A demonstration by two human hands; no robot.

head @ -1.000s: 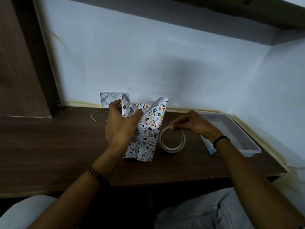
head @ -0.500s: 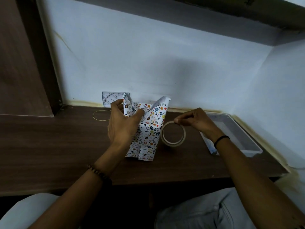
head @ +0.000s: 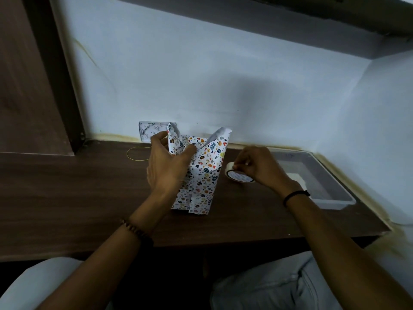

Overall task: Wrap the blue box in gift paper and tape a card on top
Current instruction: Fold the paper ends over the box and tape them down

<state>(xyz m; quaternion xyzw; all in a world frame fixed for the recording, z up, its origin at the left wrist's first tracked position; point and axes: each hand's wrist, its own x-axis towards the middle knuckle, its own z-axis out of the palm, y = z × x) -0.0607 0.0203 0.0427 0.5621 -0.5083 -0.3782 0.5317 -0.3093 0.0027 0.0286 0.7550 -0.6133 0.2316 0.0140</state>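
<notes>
The box stands upright on the dark wooden desk (head: 67, 193), covered in white gift paper (head: 203, 175) with small coloured prints; no blue shows. Two paper flaps stick up at its top. My left hand (head: 166, 166) grips the wrapped box from the left, thumb pressing the paper on the front. My right hand (head: 257, 165) pinches a roll of pale tape (head: 234, 174) just right of the box, tilted on the desk. A patterned white card (head: 148, 133) leans against the wall behind the box.
A clear plastic tray (head: 330, 198) sits at the desk's right end against the wall. A thin yellow rubber band (head: 136, 154) lies on the desk left of the box. A wooden panel closes off the left side.
My right hand has tipped the tape roll from standing on edge to lying tilted lower, closer to the desk. My left hand has kept its hold on the wrapped box.
</notes>
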